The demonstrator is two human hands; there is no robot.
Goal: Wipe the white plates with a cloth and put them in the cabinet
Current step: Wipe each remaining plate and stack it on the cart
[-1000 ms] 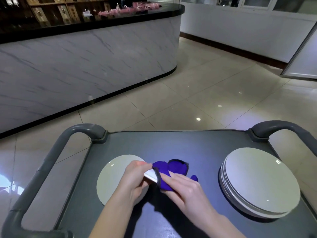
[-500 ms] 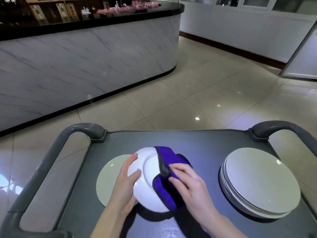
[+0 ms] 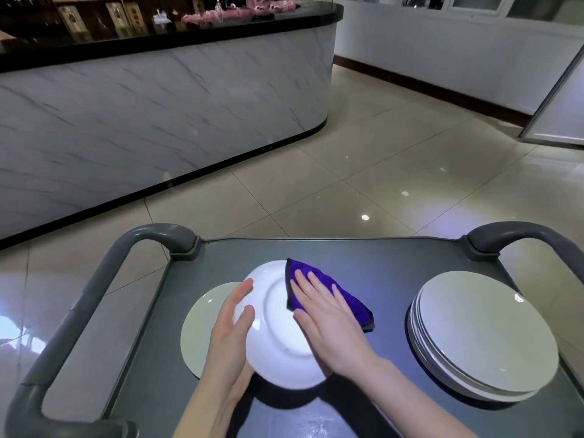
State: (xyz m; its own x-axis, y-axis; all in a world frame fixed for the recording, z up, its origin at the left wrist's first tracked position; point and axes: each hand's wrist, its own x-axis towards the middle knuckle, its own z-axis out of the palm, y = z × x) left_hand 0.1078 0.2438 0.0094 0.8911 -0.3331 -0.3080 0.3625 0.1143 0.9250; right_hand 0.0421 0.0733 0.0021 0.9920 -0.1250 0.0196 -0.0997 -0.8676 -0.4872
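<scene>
A white plate (image 3: 278, 336) is held tilted above the grey cart top (image 3: 363, 260), its underside facing me. My left hand (image 3: 232, 333) supports the plate's left edge with straight fingers. My right hand (image 3: 328, 317) presses a purple cloth (image 3: 319, 289) flat against the plate's right side. Under the held plate, a single white plate (image 3: 197, 327) lies on the cart at the left. A stack of white plates (image 3: 483, 336) sits on the cart at the right. No cabinet is in view.
Grey cart handles stand at the left (image 3: 94, 298) and right (image 3: 518, 235) ends. Beyond the cart is shiny tiled floor (image 3: 363, 165), a curved marble counter (image 3: 142, 121) at the left, and a white wall (image 3: 458, 55) at the far right.
The plate went from nearly flat on the left plate to lifted and tilted with its underside up. My right hand and the cloth slid up across the plate, and its fingers flattened.
</scene>
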